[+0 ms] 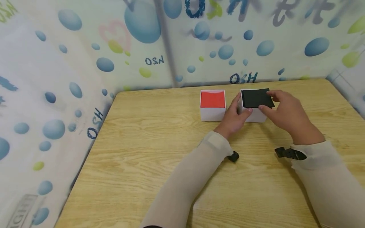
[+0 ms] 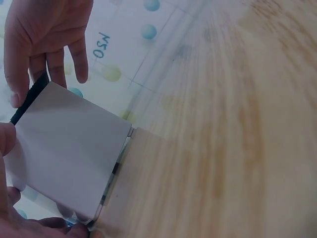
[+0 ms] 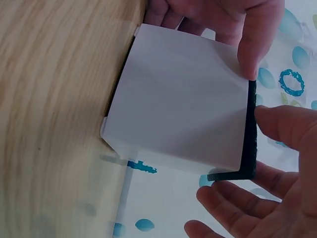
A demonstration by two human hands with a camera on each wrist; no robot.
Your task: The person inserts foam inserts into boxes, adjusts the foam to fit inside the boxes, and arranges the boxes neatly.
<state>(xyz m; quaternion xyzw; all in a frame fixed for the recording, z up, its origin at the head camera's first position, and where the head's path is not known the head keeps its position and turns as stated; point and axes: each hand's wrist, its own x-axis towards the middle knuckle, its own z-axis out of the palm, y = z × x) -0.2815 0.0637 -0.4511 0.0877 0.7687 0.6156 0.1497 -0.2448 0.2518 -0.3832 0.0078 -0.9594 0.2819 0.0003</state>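
Observation:
A white box (image 1: 255, 118) stands toward the back right of the table. My left hand (image 1: 232, 119) grips it, thumb at the near top edge and fingers along the left side. A black sheet (image 1: 257, 98) covers the box's top and juts past its right edge. My right hand (image 1: 291, 112) pinches the sheet's right end, thumb at the near edge and fingers at the far corner. In the right wrist view, the sheet's edge (image 3: 251, 131) runs along the box top and bends over at the corner.
Left of my left hand stands a second white box (image 1: 212, 114) with a red sheet (image 1: 212, 99) in its top. Both boxes are on a wooden table (image 1: 137, 142), near its back edge. A patterned wall covering (image 1: 185, 47) rises right behind the table.

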